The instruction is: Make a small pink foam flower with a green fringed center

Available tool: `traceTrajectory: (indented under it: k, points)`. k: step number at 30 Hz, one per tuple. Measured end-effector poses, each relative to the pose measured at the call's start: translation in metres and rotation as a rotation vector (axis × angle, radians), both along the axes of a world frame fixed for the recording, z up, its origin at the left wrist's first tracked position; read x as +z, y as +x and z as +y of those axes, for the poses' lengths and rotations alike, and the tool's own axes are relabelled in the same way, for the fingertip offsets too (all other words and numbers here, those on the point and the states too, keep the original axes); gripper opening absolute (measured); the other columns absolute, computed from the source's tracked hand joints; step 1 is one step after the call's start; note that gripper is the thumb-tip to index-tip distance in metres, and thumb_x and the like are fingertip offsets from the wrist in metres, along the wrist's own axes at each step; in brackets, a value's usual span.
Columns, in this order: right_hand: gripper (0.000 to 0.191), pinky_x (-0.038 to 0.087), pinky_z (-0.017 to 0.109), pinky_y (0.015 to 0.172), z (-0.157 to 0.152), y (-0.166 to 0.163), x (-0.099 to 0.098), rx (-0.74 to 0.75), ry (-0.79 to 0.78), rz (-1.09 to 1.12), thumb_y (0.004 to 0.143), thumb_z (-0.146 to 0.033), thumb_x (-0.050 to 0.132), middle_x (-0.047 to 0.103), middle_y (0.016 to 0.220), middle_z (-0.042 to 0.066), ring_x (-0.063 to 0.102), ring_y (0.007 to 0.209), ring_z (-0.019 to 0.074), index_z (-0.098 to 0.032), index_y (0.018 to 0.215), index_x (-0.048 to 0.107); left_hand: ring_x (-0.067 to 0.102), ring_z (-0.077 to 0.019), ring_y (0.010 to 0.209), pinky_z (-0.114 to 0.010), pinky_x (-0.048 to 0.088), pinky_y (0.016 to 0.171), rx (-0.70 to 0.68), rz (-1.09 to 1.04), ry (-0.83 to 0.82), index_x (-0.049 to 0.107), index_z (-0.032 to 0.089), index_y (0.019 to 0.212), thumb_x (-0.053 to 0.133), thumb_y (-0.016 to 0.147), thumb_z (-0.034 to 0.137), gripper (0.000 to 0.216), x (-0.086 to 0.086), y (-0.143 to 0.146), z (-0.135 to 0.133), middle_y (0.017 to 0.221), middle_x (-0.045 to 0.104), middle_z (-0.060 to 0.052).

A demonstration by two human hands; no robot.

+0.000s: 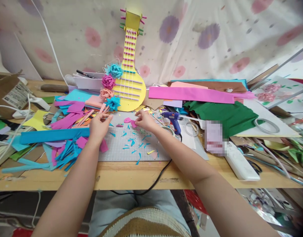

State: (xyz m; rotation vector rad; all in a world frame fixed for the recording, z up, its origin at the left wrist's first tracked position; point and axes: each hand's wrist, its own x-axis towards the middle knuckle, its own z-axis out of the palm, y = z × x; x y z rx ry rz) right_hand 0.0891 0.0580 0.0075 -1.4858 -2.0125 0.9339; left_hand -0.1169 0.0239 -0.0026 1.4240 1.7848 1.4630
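My right hand is over the middle of the grey cutting mat, its fingertips closed on a small magenta paper piece. A similar magenta piece lies just left of it. My left hand hovers at the mat's left side near peach paper strips, thumb and fingers loosely bent and apart, with nothing visible between them. Behind both hands a yellow paper lute leans upright, with blue, magenta and peach paper flowers along its left edge. Small blue scraps are scattered over the mat.
Right of my right hand lies a purple glue gun, its black cord running off the table's front edge. Farther right are tape rings, green crepe paper and a white power strip. Blue paper strips heap at left.
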Motion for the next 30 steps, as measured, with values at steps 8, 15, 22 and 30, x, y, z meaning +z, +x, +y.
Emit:
traceTrajectory:
  k: [8, 15, 22, 30]
  points:
    - [0.042, 0.044, 0.031, 0.074, -0.004, -0.011, 0.004, 0.050, 0.163, -0.355, 0.071, -0.006, 0.047, 0.066, 0.097, 0.008, 0.060, 0.086, 0.0207, -0.017, 0.112, 0.043, 0.053, -0.0212, 0.075, -0.033, 0.039, 0.076, -0.234, 0.382, -0.046, 0.064, 0.021, 0.076, 0.072, 0.056, 0.035, 0.026, -0.011, -0.001, 0.008, 0.083, 0.059, -0.005]
    - [0.035, 0.045, 0.036, 0.077, -0.011, -0.020, 0.009, 0.028, 0.245, -0.555, 0.079, -0.013, 0.043, 0.059, 0.112, 0.014, 0.057, 0.097, 0.0253, -0.017, 0.113, 0.043, 0.050, -0.0284, 0.096, -0.040, 0.035, 0.088, -0.255, 0.531, -0.085, 0.063, 0.021, 0.071, 0.069, 0.060, 0.035, 0.019, -0.024, 0.001, 0.012, 0.086, 0.058, -0.008]
    - [0.031, 0.044, 0.029, 0.071, -0.012, -0.003, 0.006, -0.031, 0.295, -0.357, 0.072, -0.013, 0.050, 0.064, 0.097, 0.007, 0.057, 0.091, 0.0202, -0.017, 0.103, 0.053, 0.055, -0.0216, 0.083, -0.034, 0.042, 0.077, -0.265, 0.495, -0.122, 0.055, 0.019, 0.071, 0.062, 0.068, 0.034, 0.017, -0.013, 0.007, 0.007, 0.082, 0.060, -0.005]
    - [0.017, 0.042, 0.028, 0.076, -0.011, 0.013, -0.005, -0.130, 0.186, -0.115, 0.076, -0.013, 0.048, 0.062, 0.089, 0.003, 0.056, 0.081, 0.0147, -0.017, 0.087, 0.061, 0.056, -0.0140, 0.068, -0.027, 0.044, 0.066, -0.264, 0.129, 0.002, 0.053, 0.019, 0.081, 0.062, 0.066, 0.031, 0.021, -0.016, 0.019, 0.005, 0.075, 0.060, -0.001]
